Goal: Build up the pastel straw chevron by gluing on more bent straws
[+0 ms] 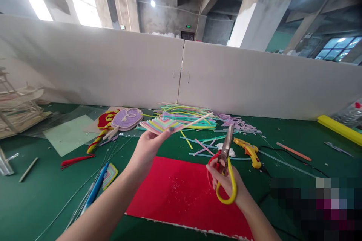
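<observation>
In my left hand is a striped piece made of pastel chenille stems, laid side by side in a chevron. One pale stem sticks out from it to the right. My right hand grips scissors with one red and one yellow handle, blades pointing up. The scissors are apart from the striped piece. Below both hands lies a red board sprinkled with small white bits. A pile of loose pastel chenille stems is behind the striped piece.
A yellow glue gun lies right of the scissors, with a dark cord. At left are a purple fan-shaped craft piece, a pale green sheet, a blue tool and thin wires. White panels stand behind the green table.
</observation>
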{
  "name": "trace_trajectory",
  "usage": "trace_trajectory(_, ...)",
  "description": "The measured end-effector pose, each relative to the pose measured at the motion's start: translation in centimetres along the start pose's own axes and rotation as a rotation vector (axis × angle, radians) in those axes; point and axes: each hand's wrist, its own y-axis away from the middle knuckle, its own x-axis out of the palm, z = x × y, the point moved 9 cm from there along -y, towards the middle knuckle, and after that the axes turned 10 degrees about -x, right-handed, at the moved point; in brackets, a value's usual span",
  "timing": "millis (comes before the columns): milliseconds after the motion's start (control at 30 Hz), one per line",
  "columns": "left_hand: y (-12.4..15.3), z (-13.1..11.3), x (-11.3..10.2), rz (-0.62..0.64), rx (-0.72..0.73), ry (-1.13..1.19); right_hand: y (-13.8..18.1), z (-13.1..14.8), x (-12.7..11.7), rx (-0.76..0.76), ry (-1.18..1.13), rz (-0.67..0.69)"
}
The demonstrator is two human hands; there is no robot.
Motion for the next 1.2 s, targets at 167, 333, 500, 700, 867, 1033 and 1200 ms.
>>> trace_trajectory(167, 0.7, -1.0, -0.4, -0.055, 0.023, -0.056, 0.6, 0.5, 0.3, 0.000, 0.041, 0.044)
trace_trajectory(333, 1.1, -0.5, 0.3, -0.068, -0.004, -0.017, 2.0, 1.9, 3.0, 0.040, 0.019, 0.271)
trace_trajectory(500, 0.4, 1.5, 0.8, -0.062, -0.047, -0.058, 2.1, 3.2, 3.7, 0.000, 0.076, 0.275)
trace_trajectory(700, 0.0, 3.2, 1.0, -0.059, -0.088, -0.083, 2.1, 2.8, 3.1, 0.011, 0.070, 0.226)
trace_trajectory(867, 0.0, 2.8, 0.2, -0.133, -0.042, -0.035, 2.2, 2.6, 3.1, 0.043, 0.057, 0.244)
trace_trajectory(1033, 0.5, 3.7, 1.7, -0.042, -0.119, -0.107, 2.1, 2.2, 3.0, 0.033, 0.048, 0.214)
trace_trajectory(1200, 1.0, 3.9, 3.1, 0.034, -0.112, -0.180, 2.3, 1.7, 2.9, 0.061, 0.007, 0.204)
